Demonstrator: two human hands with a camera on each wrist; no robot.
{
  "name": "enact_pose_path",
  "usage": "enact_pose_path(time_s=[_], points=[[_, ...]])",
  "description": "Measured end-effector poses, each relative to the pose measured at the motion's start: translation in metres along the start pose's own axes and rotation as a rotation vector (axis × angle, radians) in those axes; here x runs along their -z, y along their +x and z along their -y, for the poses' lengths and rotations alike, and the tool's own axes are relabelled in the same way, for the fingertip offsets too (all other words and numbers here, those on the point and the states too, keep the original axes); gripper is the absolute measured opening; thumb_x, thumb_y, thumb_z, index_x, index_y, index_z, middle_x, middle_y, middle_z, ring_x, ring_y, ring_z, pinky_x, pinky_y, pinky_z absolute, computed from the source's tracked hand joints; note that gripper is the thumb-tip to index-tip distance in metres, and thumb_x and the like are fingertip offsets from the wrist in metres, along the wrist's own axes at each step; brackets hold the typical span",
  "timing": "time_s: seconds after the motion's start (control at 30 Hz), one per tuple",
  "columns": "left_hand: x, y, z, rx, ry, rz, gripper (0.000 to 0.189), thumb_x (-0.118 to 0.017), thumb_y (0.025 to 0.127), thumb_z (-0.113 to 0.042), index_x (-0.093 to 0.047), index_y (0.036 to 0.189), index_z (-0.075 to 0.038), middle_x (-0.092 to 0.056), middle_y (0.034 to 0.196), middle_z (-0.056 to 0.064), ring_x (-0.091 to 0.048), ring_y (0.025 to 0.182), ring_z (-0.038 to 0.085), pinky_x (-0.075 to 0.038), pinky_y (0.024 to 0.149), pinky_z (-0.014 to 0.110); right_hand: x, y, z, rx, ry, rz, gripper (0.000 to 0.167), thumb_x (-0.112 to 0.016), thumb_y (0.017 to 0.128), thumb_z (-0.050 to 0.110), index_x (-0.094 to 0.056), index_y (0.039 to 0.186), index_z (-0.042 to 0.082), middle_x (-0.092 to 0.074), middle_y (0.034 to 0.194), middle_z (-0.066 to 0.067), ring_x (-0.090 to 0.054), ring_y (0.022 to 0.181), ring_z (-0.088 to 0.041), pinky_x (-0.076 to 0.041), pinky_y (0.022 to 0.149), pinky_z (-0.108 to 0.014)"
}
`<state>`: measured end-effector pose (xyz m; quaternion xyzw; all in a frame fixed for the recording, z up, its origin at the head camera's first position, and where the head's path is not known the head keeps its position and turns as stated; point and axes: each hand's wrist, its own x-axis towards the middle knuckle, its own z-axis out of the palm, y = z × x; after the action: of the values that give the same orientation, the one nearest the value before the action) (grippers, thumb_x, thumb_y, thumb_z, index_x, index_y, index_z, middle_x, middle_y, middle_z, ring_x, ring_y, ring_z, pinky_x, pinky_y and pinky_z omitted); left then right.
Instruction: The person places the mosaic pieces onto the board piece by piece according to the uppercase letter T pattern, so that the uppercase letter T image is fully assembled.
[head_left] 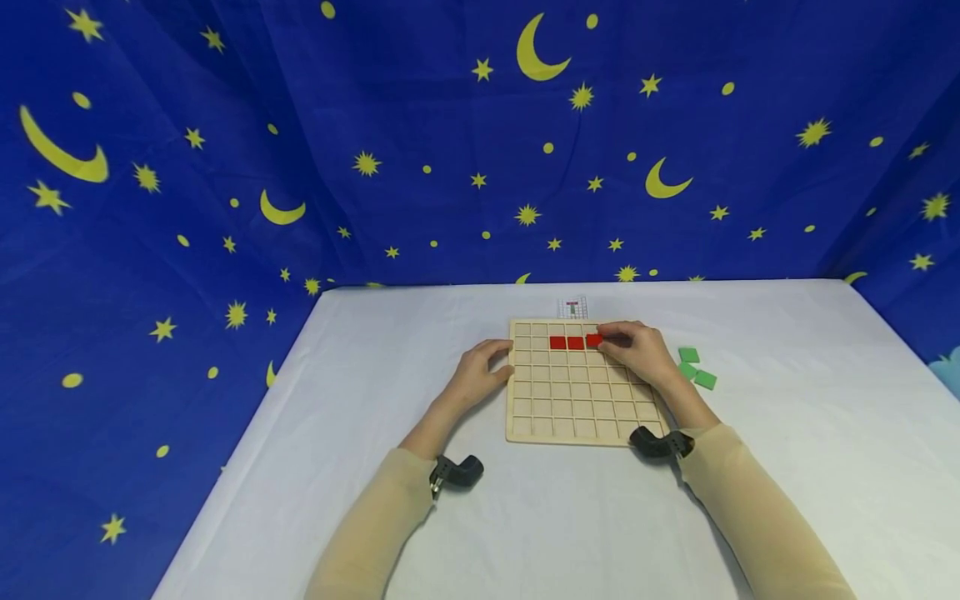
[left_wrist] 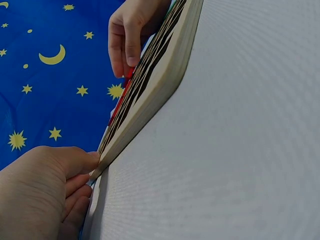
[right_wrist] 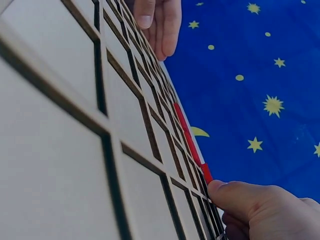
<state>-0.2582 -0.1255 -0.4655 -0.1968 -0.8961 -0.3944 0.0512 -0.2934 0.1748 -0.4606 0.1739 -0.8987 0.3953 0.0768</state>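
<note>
A wooden grid board (head_left: pixel 542 427) lies on the table, with two red square tiles (head_left: pixel 566 342) set side by side in its second row from the back. My right hand (head_left: pixel 637 350) pinches a third red tile (head_left: pixel 594 341) between thumb and fingers, just right of those two. In the right wrist view, the held red tile (right_wrist: pixel 206 172) appears tilted at the thumb tip. My left hand (head_left: pixel 478 373) touches the board's left edge with thumb and index finger spread apart. The left wrist view shows the left thumb (left_wrist: pixel 82 161) against the board's rim.
Several green square tiles (head_left: pixel 705 380) lie on the white tablecloth (head_left: pixel 787 467) right of the board. A small printed grid card (head_left: pixel 573 307) sits behind the board. Blue cloth (head_left: pixel 450 108) with yellow moons and stars hangs at the back and sides.
</note>
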Motion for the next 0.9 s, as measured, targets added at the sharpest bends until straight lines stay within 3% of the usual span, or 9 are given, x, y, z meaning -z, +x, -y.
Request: enact_pose_path(time_s=[0.63,0.73,0.9], points=[[0.0006,-0.0006,-0.0016,0.013,-0.003,0.006,0.045,-0.067,0.086,-0.010,-0.055,0.128,0.000,-0.056,0.127,0.014,-0.049,0.122,0.027,-0.036,0.106,0.035,-0.0005,-0.0008,-0.0004,0.013,-0.020,0.009,0.034,-0.073,0.083,0.014,-0.067,0.114,0.003,-0.063,0.116,-0.015,-0.054,0.112,-0.033,-0.040,0.098,-0.050],[0.0004,-0.0007,-0.0004,0.000,-0.006,0.003,0.044,-0.068,0.086,-0.010,-0.056,0.127,0.000,-0.056,0.127,0.014,-0.049,0.121,0.027,-0.036,0.105,0.035,0.0000,-0.0009,0.0007,-0.023,0.058,0.006,0.034,-0.072,0.084,0.016,-0.066,0.115,0.003,-0.064,0.114,-0.014,-0.059,0.106,-0.031,-0.046,0.093,-0.046],[-0.0001,-0.0003,0.0001,-0.005,-0.007,0.000,0.045,-0.068,0.085,-0.009,-0.055,0.127,0.001,-0.056,0.127,0.015,-0.049,0.122,0.027,-0.036,0.106,0.034,0.0035,0.0022,0.0053,-0.143,0.301,-0.012,0.042,-0.069,0.088,0.022,-0.060,0.125,0.004,-0.063,0.118,-0.012,-0.059,0.107,-0.026,-0.051,0.088,-0.031]])
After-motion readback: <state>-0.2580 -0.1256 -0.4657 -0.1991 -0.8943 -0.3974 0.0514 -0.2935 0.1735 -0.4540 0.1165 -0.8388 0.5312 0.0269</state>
